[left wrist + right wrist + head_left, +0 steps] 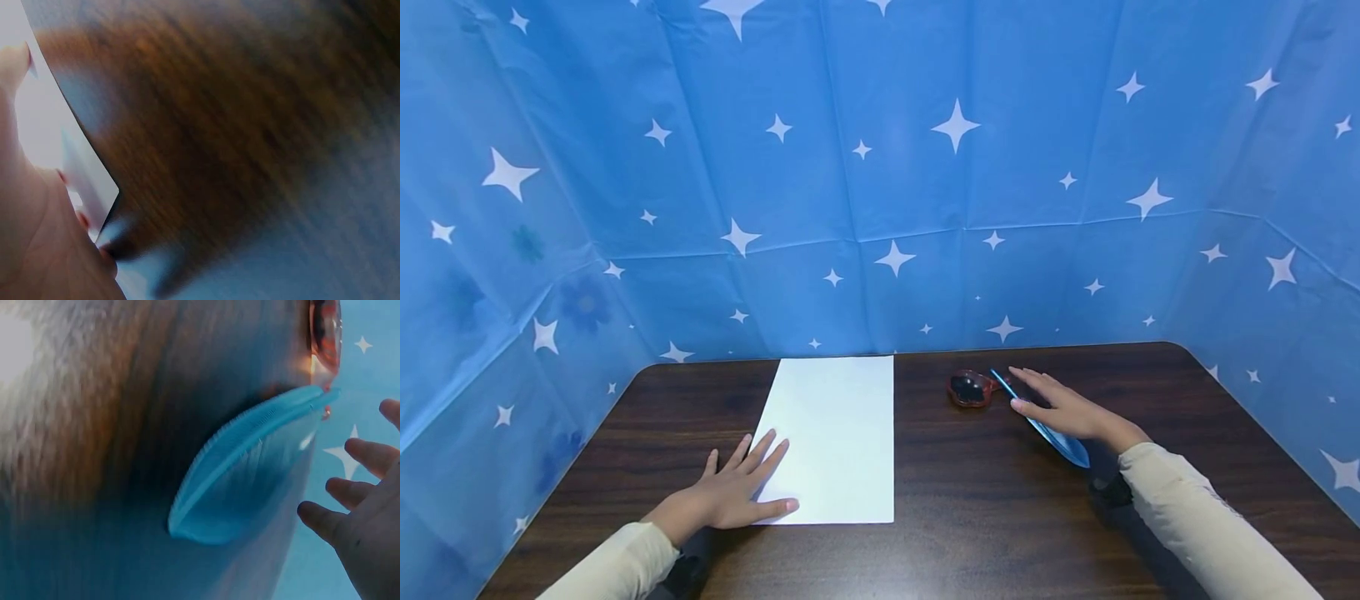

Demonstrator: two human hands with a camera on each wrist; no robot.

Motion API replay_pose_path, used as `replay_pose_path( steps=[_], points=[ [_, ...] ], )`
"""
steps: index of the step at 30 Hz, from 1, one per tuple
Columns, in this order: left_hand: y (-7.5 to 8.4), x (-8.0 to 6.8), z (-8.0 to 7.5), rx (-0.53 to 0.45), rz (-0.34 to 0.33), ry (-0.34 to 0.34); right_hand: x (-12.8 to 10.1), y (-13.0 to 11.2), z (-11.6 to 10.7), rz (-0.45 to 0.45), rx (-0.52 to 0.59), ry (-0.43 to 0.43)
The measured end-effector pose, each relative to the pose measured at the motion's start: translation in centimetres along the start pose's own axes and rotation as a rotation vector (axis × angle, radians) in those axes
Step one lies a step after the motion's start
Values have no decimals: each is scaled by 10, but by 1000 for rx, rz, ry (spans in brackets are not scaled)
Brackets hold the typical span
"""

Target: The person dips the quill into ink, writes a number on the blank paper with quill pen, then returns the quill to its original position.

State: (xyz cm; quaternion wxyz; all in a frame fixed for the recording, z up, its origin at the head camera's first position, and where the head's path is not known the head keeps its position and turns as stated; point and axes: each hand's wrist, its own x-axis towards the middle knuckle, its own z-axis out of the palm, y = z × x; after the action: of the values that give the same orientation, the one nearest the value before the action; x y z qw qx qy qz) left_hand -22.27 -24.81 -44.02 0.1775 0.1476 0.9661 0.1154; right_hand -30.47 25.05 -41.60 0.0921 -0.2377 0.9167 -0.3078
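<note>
Head view: white sheet of paper point(835, 437) flat on the dark wooden table point(970, 508), just left of centre; left hand point(730, 496) spread flat, fingers straight, fingertips pressing the sheet's near-left corner at 7 o'clock; right hand point(1063, 410) at 3 o'clock of the sheet, well apart from it, fingers extended and relaxed above a blue ruler point(1043, 427), gripping nothing, contact not certain; small red-brown object point(972, 388) just at 9 o'clock of that hand, touching the ruler's far tip; blue star-printed backdrop point(880, 167) all round.

Left wrist view: blurred; corner of the sheet point(94, 187) under flat fingertips point(81, 220); palm low, paper pinned, no curl visible.

Right wrist view: ruler point(250, 469) tilted on edge, curved rim up; fingers point(369, 456) at 3 o'clock, apart from it, open and loosely spread; red-brown object point(325, 337) at 1 o'clock.

Best handled, by judgement: steady pressure on the corner to stop the sheet sliding; ruler taken by its long edges, kept clear of the red-brown object.
</note>
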Motion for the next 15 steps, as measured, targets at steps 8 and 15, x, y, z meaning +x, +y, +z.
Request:
replay_pose_path(
  steps=[8, 15],
  points=[
    [-7, 5, 5, 2, -6, 23, 10, 1, 9, 14, 45, 9],
    [-2, 2, 2, -14, -10, -4, 17, 3, 14, 39, 43, 28]
  ],
)
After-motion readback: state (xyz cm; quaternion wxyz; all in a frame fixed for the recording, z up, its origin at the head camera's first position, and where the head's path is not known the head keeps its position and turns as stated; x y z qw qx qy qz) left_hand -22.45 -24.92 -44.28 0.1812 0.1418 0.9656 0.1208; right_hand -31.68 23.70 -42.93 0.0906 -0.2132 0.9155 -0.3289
